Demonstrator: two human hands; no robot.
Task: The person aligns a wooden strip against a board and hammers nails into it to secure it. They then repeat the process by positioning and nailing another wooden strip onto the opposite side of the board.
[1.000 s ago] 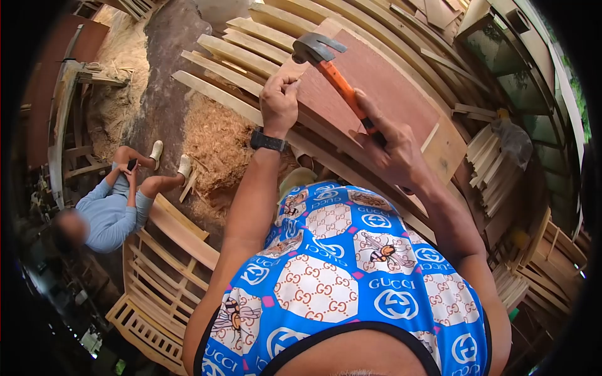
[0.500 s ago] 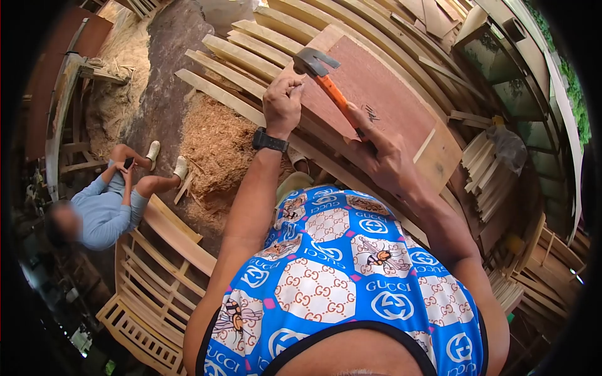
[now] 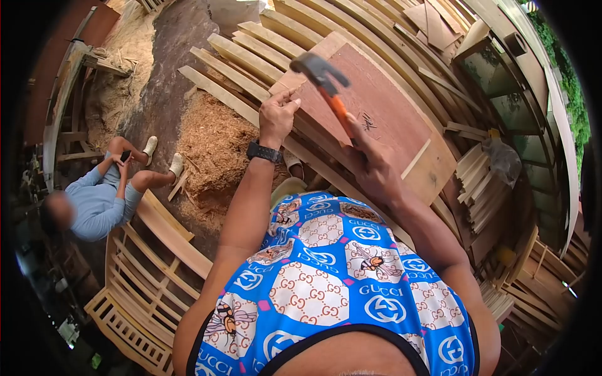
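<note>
My right hand (image 3: 371, 156) is wrapped round the orange handle of a claw hammer (image 3: 337, 106), its dark head raised over the reddish-brown board (image 3: 376, 106). Near the board's left edge, my left hand (image 3: 277, 118) has thumb and forefinger pinched together; whatever sits between them is too small to make out. A black watch is on that wrist. The board lies on long wooden planks (image 3: 246, 57). Dark marks, possibly nails or writing, show near the middle of the board.
A seated person (image 3: 100, 203) in light blue holds a phone at the left. Sawdust (image 3: 210, 147) is piled beyond my left arm. A slatted wooden frame (image 3: 147, 276) stands at the lower left. Stacked wood strips (image 3: 483, 182) and a plastic bag (image 3: 503, 164) are at the right.
The hammer head has shifted slightly and is now blurred. My left hand appears slightly lower, with its fingers still together. The whole view has shifted a little.
</note>
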